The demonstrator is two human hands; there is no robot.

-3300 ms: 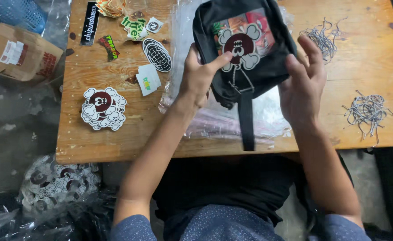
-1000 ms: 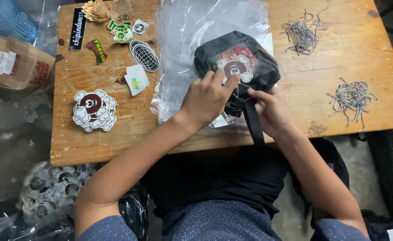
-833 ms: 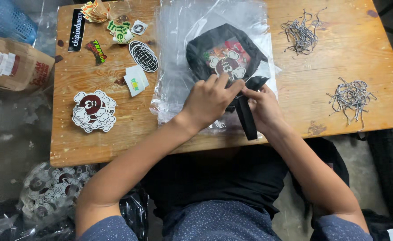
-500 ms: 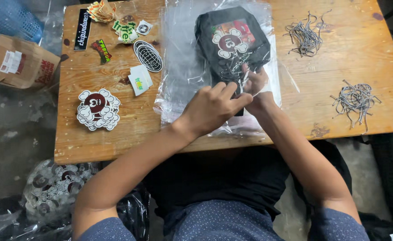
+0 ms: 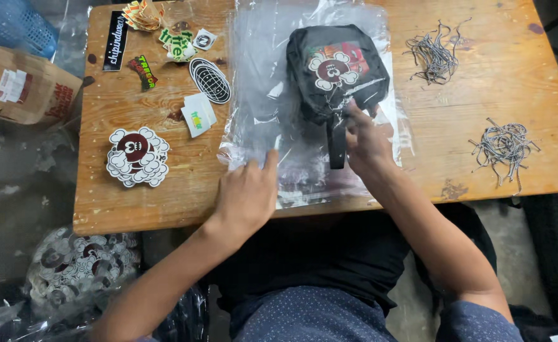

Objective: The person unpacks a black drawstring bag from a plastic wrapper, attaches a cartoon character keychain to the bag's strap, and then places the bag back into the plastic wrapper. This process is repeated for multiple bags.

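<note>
a wooden bench (image 5: 481,82) carries the work. at its far left corner lies a long black rectangular sticker (image 5: 115,40) with white script, and next to it a fan of orange-and-white stickers (image 5: 141,12). green-and-white letter stickers (image 5: 179,43) and a small round black-and-white sticker (image 5: 204,39) lie beside these. nearer the person sit a black oval sticker with a white grid globe (image 5: 210,80), a small white card with a green mark (image 5: 198,114), and a stack of cloud-edged white stickers with a dark red face (image 5: 137,157). off the bench at left rests a brown cardboard box (image 5: 22,85) with a white label and red print, and on the floor a clear bag of the same cloud stickers (image 5: 79,263). two bundles of grey-white cords (image 5: 434,50) (image 5: 506,144) lie at the right. the black pouch (image 5: 336,69) lies at bench centre inside a clear plastic bag (image 5: 272,95); it bears a square colour print with a white cloud figure around a dark red face, and its black strap (image 5: 336,142) points toward the person. the left hand (image 5: 248,193) lies flat on the plastic bag's near edge, fingers spread narrow and holding nothing. the right hand (image 5: 366,140) reaches into the bag's mouth, fingers touching the pouch's lower edge beside the strap; whether they pinch it cannot be told.
</note>
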